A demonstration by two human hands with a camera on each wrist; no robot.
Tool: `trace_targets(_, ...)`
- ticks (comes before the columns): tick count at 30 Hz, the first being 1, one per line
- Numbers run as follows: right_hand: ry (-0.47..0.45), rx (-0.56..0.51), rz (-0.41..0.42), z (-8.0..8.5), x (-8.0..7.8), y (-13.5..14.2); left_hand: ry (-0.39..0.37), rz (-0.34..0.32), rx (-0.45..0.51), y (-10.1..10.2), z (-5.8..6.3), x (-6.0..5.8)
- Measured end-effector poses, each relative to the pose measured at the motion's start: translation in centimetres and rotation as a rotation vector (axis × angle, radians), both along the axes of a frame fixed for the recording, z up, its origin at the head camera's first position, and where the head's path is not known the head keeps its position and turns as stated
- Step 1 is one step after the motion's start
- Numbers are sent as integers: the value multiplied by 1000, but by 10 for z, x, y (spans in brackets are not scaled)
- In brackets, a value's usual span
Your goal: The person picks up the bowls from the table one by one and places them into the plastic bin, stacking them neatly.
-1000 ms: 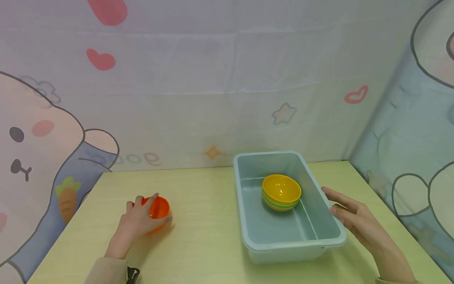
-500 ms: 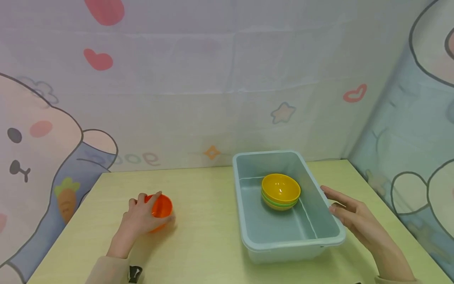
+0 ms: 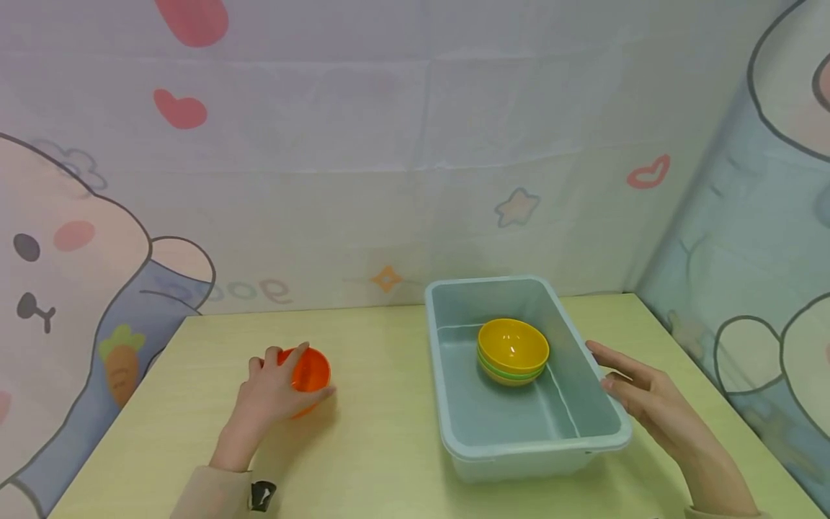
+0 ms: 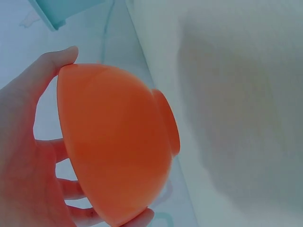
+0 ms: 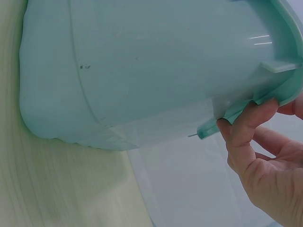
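Note:
My left hand (image 3: 275, 389) holds an orange bowl (image 4: 113, 142) by its rim, thumb on the near side and fingers on the far side. In the left wrist view the bowl is close over the table and casts a shadow. At the right, my right hand (image 3: 655, 400) touches the outer side of the rim of a pale blue-green plastic bin (image 3: 537, 453), with relaxed, partly bent fingers (image 5: 244, 132) in the right wrist view. Inside the bin sits a nested stack of bowls, a yellow bowl (image 3: 512, 346) on top and a green bowl (image 3: 515, 374) below it.
The light wooden table (image 3: 379, 404) has the bin on its right half. A printed fabric backdrop (image 3: 337, 144) rises behind the table and along both sides. A black item (image 3: 262, 496) shows at the left sleeve.
My left hand has moved a little to the right and away from me, carrying the orange bowl. The right hand, the bin and its stack have stayed put.

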State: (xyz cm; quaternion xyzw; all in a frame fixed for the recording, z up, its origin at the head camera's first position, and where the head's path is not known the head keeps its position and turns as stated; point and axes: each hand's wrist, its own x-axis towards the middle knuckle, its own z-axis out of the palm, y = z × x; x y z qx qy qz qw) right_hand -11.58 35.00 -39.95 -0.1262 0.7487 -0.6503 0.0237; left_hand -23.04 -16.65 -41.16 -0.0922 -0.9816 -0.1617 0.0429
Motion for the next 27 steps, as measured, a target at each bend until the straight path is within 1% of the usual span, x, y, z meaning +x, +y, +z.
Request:
trace_targets(6,7,1,-1,0,0,0,-2,5,18,10,10,4)
trace_targets(11,7,7,-6,1,0,-1,23,3,21,18,20,9)
trace_targets(18,3,20,-14,1,0,-2,74,-15,28,33,35,18)
trace_targets(22,1,22,-15,1,0,-2,95,-25,26,42,40,20)
trace_targets(27,9,18,-11,0,0,-1,115,-42,19,50,45,20)
